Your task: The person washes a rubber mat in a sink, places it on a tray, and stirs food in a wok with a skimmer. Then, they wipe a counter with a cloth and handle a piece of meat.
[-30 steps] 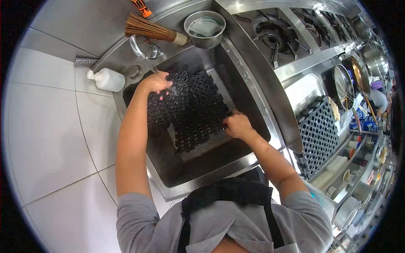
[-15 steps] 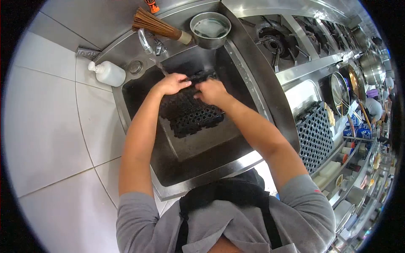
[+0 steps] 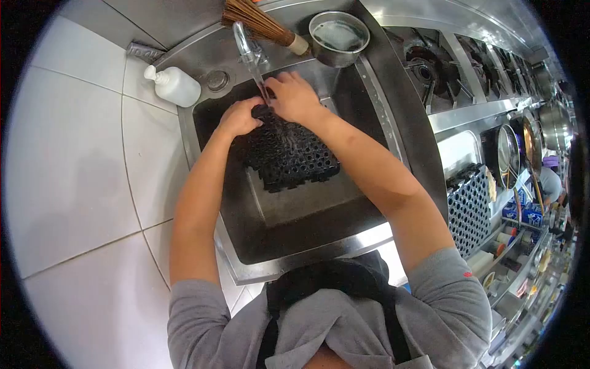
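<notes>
Sink (image 3: 246, 258): black perforated mat (image 3: 292, 161) folded near its back edge, under the tap (image 3: 246, 43) | left hand (image 3: 238, 117): grip closed on mat's top edge; fingertips hidden | right hand (image 3: 294, 96): grip clasps same edge; stream hard to see

Wet rubber against brushed steel

Under your left hand (image 3: 238, 117) and right hand (image 3: 294, 96), the black mat (image 3: 289, 157) looks like matt, holed rubber; the sink (image 3: 307, 212) around them is dull brushed metal, the tap (image 3: 246, 46) just above them shinier.
</notes>
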The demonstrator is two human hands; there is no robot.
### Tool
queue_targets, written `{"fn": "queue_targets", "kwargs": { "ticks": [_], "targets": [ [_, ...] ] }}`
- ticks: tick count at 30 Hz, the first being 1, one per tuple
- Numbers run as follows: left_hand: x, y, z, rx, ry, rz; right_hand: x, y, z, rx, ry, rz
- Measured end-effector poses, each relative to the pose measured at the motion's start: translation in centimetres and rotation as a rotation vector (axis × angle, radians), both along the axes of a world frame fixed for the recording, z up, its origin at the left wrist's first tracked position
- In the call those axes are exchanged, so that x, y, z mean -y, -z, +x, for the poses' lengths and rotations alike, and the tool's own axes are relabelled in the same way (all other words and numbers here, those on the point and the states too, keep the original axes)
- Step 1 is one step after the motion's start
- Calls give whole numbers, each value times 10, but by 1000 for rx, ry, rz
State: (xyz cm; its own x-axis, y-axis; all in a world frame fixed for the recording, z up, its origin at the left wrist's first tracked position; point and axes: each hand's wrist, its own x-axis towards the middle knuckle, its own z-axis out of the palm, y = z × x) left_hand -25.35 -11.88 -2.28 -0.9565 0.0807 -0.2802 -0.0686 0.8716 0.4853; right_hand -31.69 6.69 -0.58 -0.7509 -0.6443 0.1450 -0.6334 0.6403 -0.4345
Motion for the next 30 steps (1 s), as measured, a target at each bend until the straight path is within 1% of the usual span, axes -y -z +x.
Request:
{"fn": "queue_targets", "kwargs": {
  "ticks": [1,2,3,4,5,7,8,9,11,12,13,14,16,17,19,22,27,29,30],
  "targets": [
    [-5,0,-1,-33,1,-53,9,-1,-2,134,-33,-137],
    [-9,-1,-1,-66,1,-107,14,-3,-6,133,-33,-133],
    [-4,16,-10,-69,-1,-104,19,-7,-12,223,-120,-163],
    [4,49,-25,-124,56,-152,21,-11,-16,313,-207,-192],
    [9,68,-34,-179,111,-200,19,-20,-15,311,-208,-187],
    [-3,59,-33,-212,111,-194,9,-40,-14,393,-120,-238],
    [-10,51,-33,-244,114,-194,3,-47,-15,393,-123,-232],
    [-21,34,-31,-244,110,-190,-3,-51,-18,346,-154,-184],
    [-41,-5,-24,-119,141,-323,-19,-46,-25,298,-182,-135],
    [-44,-13,-21,-120,139,-321,-27,-36,-28,181,-204,-41],
    [-46,-17,-17,-142,143,-232,-35,-28,-29,66,-226,52],
    [-49,-22,-16,-167,146,-145,-43,-21,-30,65,-226,52],
    [-52,-20,-17,-184,145,-135,-57,-10,-27,8,-164,548],
    [-54,-18,-18,-201,144,-124,-63,-4,-29,10,-163,548],
    [-53,-12,-22,-208,150,-112,-67,2,-33,92,-72,480],
    [-56,-13,-20,-190,128,-89,-70,2,-39,96,-48,506],
    [-61,-1,-16,-156,64,-84,-81,3,-39,118,-77,481],
    [-52,9,-13,-205,159,-153,-80,4,-35,109,-104,471],
    [-54,2,-10,-206,157,-157,-78,3,-32,109,-122,498]
  ]
}}
